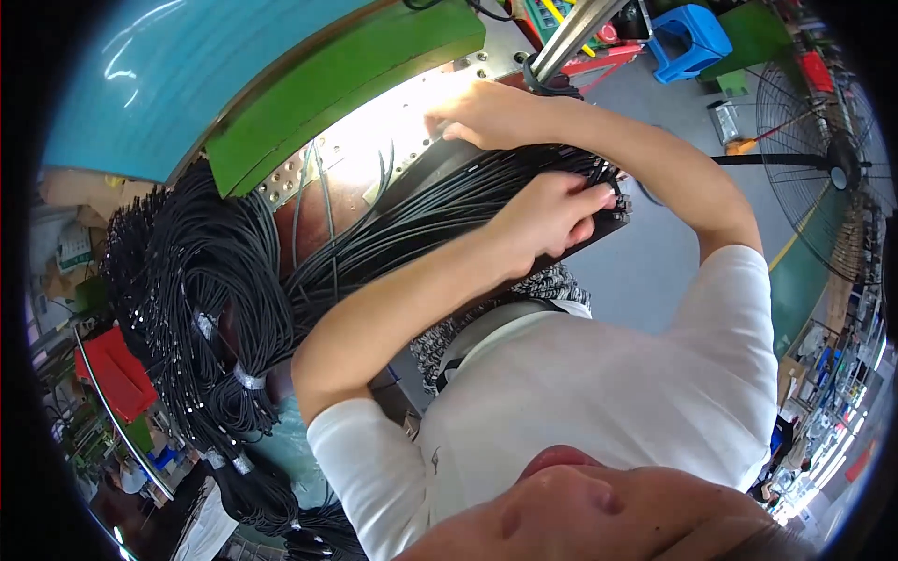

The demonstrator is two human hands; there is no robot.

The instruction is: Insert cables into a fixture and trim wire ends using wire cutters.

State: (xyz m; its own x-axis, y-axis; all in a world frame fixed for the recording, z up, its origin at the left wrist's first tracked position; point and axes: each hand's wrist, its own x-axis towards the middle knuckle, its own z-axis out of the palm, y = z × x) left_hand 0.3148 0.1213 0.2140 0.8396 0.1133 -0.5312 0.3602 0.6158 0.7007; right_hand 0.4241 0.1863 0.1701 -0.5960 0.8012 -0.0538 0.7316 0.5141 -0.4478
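My left hand [559, 217] reaches across a long bundle of black cables [440, 210]. Its fingers are closed around cable ends at the right end of the bundle, where small connectors show. Farther away, my right hand [482, 114] is under a bright light at the metal plate with holes [281, 182]. Its fingers are curled in, and glare washes out their tips, so what they hold is hidden. A few loose grey-black cables [327, 201] rise between the bundle and the plate.
A large coiled heap of black cables [215, 271] hangs at the left, tied in places. A green machine panel [346, 84] curves along the back. A metal pole [575, 37] stands behind my right hand. To the right are a blue stool [690, 42] and a black fan [814, 168].
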